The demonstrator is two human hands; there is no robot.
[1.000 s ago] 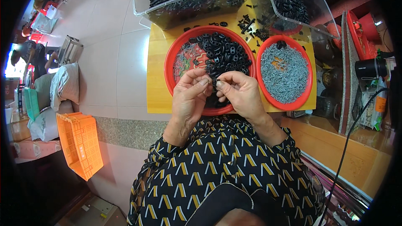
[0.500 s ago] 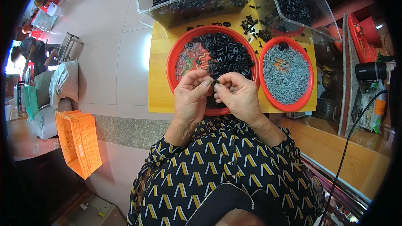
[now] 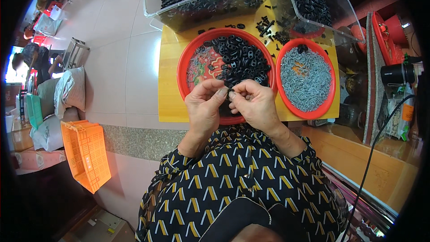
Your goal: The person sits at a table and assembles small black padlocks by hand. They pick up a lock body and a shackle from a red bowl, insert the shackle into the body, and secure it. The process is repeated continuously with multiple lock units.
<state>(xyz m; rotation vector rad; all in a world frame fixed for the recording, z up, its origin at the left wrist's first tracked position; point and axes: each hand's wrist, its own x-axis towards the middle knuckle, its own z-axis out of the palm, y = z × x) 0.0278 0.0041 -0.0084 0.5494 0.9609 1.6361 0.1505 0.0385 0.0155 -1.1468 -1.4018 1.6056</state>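
Note:
My left hand (image 3: 207, 106) and my right hand (image 3: 254, 104) meet fingertip to fingertip over the near rim of a large red plate (image 3: 186, 69). Between the fingertips they pinch a small black part (image 3: 231, 92). The plate holds a heap of black ring-shaped parts (image 3: 242, 58) and a few thin grey pieces on its left side. To its right stands a smaller red plate (image 3: 328, 103) filled with grey metal clips (image 3: 307, 78). Both plates rest on a yellow wooden board (image 3: 168, 103).
Two clear plastic bins of black parts (image 3: 210, 0) (image 3: 313, 4) sit at the board's far edge, with loose black parts between them. An orange crate (image 3: 85, 152) and stuffed sacks (image 3: 67, 92) stand on the floor to the left. A black cable (image 3: 371, 161) hangs at right.
Both hands have stayed together over the plate's near rim, with only small finger movements on the black part.

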